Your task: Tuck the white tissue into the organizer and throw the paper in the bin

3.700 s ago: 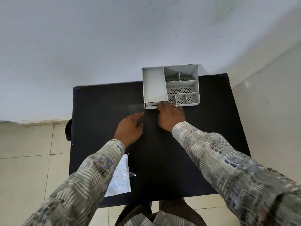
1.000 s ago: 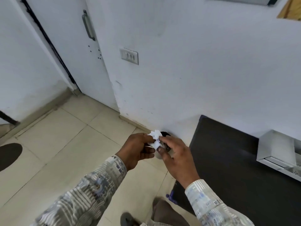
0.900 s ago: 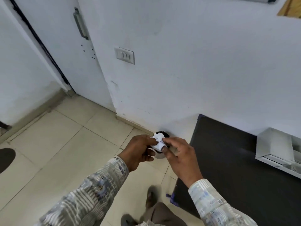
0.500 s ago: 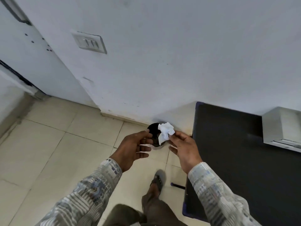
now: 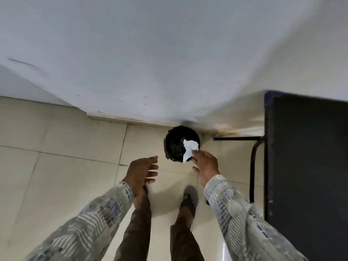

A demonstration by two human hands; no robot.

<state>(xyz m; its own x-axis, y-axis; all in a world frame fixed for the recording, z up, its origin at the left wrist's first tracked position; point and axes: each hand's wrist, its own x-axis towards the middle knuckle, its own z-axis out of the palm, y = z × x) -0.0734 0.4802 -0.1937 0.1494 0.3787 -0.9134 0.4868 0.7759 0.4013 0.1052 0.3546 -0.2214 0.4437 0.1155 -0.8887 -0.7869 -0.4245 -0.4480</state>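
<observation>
A small round black bin [image 5: 175, 143] stands on the tiled floor against the white wall. My right hand [image 5: 204, 165] pinches a crumpled white paper [image 5: 190, 148] by its lower edge, and the paper hangs over the bin's right side. My left hand [image 5: 143, 171] is to the left of the bin, fingers spread and holding nothing. The organizer and the tissue are out of view.
The black table [image 5: 308, 166] with its dark metal leg [image 5: 253, 166] fills the right side. My two feet stand on the cream floor tiles [image 5: 75, 176] below the hands. The white wall [image 5: 150, 63] rises just behind the bin.
My view has tilted down over the bin. My left hand has let go of the paper and moved left; my right hand now holds the paper alone above the bin.
</observation>
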